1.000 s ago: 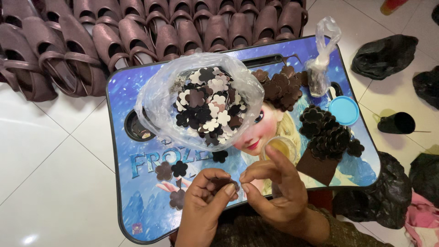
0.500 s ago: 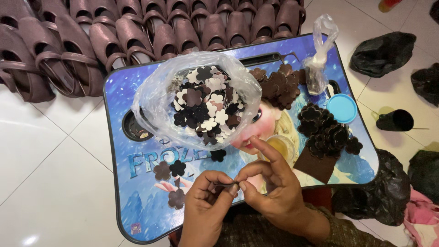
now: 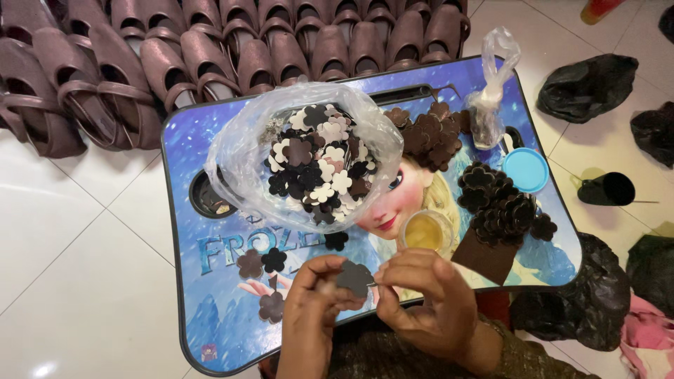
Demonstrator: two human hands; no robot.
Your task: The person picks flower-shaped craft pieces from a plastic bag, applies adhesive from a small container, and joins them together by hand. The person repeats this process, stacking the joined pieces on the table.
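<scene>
My left hand (image 3: 309,309) and my right hand (image 3: 421,298) meet over the near edge of a blue cartoon-printed lap table (image 3: 210,330). Both pinch one dark flower-shaped cutout (image 3: 353,278) between thumbs and fingers. Just beyond them stands a small open jar of yellow liquid (image 3: 426,231). A clear plastic bag (image 3: 239,151) full of several brown, black and cream flower cutouts lies open at the table's middle. Loose cutouts (image 3: 261,262) lie left of my hands.
Piles of dark flower pieces (image 3: 500,203) and brown ones (image 3: 428,137) sit on the right half, beside a blue lid (image 3: 526,170) and a small knotted bag (image 3: 489,105). Rows of brown sandals (image 3: 210,42) line the floor behind. Black bags (image 3: 586,84) lie right.
My hands have lifted slightly and the flower cutout now faces up flat between my fingers; the right fingers have closed down onto it.
</scene>
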